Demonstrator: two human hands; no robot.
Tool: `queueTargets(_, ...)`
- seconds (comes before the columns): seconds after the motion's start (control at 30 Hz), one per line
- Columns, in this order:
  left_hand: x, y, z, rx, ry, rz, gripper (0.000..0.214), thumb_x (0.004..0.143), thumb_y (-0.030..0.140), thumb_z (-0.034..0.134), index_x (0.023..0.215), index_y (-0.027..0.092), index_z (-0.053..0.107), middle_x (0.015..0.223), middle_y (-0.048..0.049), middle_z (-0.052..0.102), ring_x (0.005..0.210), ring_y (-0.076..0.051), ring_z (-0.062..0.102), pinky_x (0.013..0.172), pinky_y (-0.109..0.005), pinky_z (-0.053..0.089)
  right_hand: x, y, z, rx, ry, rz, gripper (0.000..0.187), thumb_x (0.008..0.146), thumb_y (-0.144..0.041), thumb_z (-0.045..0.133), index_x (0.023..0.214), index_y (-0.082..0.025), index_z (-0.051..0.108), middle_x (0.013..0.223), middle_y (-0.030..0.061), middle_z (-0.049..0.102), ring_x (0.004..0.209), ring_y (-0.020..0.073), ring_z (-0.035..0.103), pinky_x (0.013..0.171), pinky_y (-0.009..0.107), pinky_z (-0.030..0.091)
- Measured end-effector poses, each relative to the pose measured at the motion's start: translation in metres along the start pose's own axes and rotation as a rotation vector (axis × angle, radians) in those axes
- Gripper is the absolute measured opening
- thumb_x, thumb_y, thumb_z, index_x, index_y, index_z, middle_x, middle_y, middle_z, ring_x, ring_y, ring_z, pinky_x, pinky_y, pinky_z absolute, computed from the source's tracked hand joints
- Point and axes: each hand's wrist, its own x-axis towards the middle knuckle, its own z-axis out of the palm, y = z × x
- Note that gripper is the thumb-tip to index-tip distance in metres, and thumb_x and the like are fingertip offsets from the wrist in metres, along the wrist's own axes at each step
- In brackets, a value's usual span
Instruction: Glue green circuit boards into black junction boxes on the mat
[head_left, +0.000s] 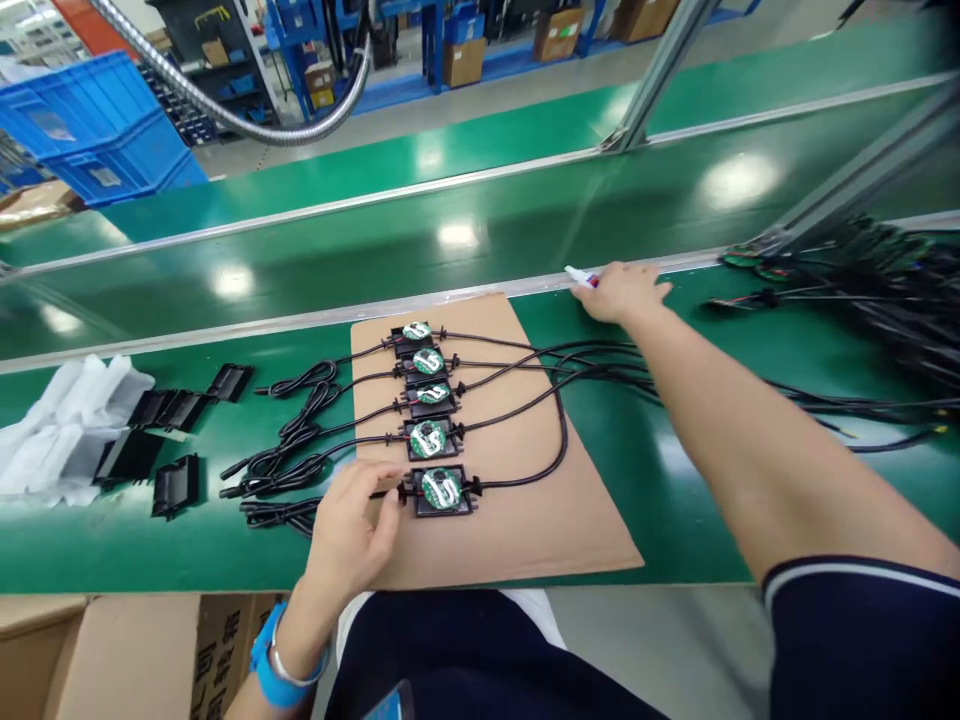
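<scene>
A column of several black plastic housings (442, 505) lies on a brown cardboard sheet (510, 540). Each carries a round green circuit board (440, 488) with white material on it. Black cables (517, 484) run out from both sides of the housings. At the nearest housing, my left hand (356, 515) has thumb and index finger closed about the cable at its left end. My right hand (626, 293) reaches out to the bench's back edge, its fingers closed on a small white tube (580, 276) with red and blue marking. The tube's rest is hidden by the hand.
Loose black housings (176, 487) and white wrapped packs (71, 430) lie at the left. Coiled cable ends (289, 450) sit beside the cardboard. A heap of black cables (892, 310) covers the right. Metal posts (660, 75) rise behind; blue crates (97, 130) stand back left.
</scene>
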Motion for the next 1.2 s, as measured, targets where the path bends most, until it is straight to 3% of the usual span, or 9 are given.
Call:
queueTargets(0.1,-0.006,-0.011,0.004,0.103,-0.113,0.026,0.031,0.084,0.007,0.052,0.113,0.017,0.058,0.107,-0.0083,0.065,0.103,-0.024,0.06,0.09,-0.04,0.052,-0.02,-0.041,-0.003,-0.05,0.063,0.047,0.052,0.095,-0.058,0.044,0.071,-0.013,0.057,0.089,0.0165,0.065,0.101,0.0346,0.06,0.077,0.05,0.04)
queueTargets(0.17,-0.007,-0.016,0.009,0.12,-0.173,0.032,0.029,0.084,0.007,0.053,0.111,0.017,0.057,0.107,-0.0086,0.064,0.102,-0.024,0.058,0.089,-0.041,0.052,-0.047,-0.088,-0.003,-0.041,0.011,0.022,0.035,0.097,-0.041,0.047,0.085,-0.012,0.063,0.096,0.017,0.065,0.106,0.0342,0.059,0.086,0.053,0.04)
queueTargets(0.23,-0.007,-0.022,0.013,0.132,-0.192,0.053,0.021,0.088,0.009,0.055,0.108,0.017,0.058,0.105,-0.0083,0.065,0.1,-0.024,0.058,0.087,-0.04,0.052,-0.082,-0.139,0.001,0.069,-0.184,-0.084,0.016,0.094,-0.027,0.051,0.091,-0.016,0.063,0.095,0.0101,0.067,0.096,0.0229,0.062,0.087,0.041,0.047)
queueTargets(0.3,-0.006,-0.025,0.014,0.144,-0.186,0.093,0.014,0.092,0.011,0.055,0.104,0.017,0.058,0.101,-0.0073,0.066,0.096,-0.023,0.059,0.084,-0.037,0.052,-0.117,-0.182,0.011,0.255,-0.403,-0.104,0.015,0.091,-0.024,0.056,0.104,-0.017,0.06,0.1,0.0104,0.065,0.097,0.0229,0.06,0.086,0.039,0.052)
queueTargets(0.37,-0.005,-0.026,0.012,0.145,-0.162,0.137,0.01,0.095,0.014,0.054,0.104,0.017,0.058,0.096,-0.0063,0.067,0.091,-0.021,0.061,0.081,-0.035,0.053,-0.142,-0.206,0.023,0.275,-0.414,-0.04,0.016,0.091,-0.017,0.055,0.106,-0.017,0.057,0.097,0.0098,0.064,0.093,0.0222,0.059,0.081,0.039,0.054)
queueTargets(0.5,-0.004,-0.014,-0.002,0.111,-0.11,0.163,0.012,0.1,0.02,0.051,0.109,0.017,0.057,0.09,-0.0046,0.068,0.082,-0.017,0.065,0.074,-0.028,0.054,-0.16,-0.212,0.029,0.252,-0.256,-0.008,0.015,0.093,-0.012,0.053,0.106,-0.019,0.054,0.088,0.0063,0.063,0.082,0.0184,0.06,0.072,0.033,0.054)
queueTargets(0.67,-0.004,0.008,-0.013,0.085,-0.066,0.13,0.012,0.098,0.02,0.053,0.107,0.016,0.06,0.085,-0.003,0.068,0.078,-0.015,0.066,0.07,-0.024,0.054,-0.148,-0.214,0.006,0.213,-0.163,-0.3,0.036,0.089,0.0,0.048,0.123,-0.012,0.051,0.087,0.0093,0.066,0.074,0.0177,0.058,0.065,0.03,0.054)
queueTargets(0.97,-0.001,0.006,0.005,0.159,-0.063,0.107,0.011,0.098,0.021,0.054,0.104,0.015,0.061,0.083,-0.0035,0.069,0.075,-0.017,0.067,0.067,-0.028,0.055,-0.129,-0.224,0.003,0.273,-0.441,-0.256,0.029,0.092,-0.005,0.04,0.114,-0.012,0.058,0.086,0.007,0.068,0.078,0.0164,0.066,0.071,0.029,0.057)
queueTargets(1.2,0.008,0.004,0.017,0.146,-0.033,0.122,0.011,0.099,0.021,0.052,0.103,0.017,0.061,0.081,-0.0029,0.069,0.075,-0.016,0.067,0.068,-0.026,0.055,-0.115,-0.23,0.003,0.251,-0.682,-0.189,0.028,0.089,-0.005,0.04,0.101,-0.016,0.064,0.078,0.0056,0.065,0.071,0.0167,0.062,0.066,0.028,0.05)
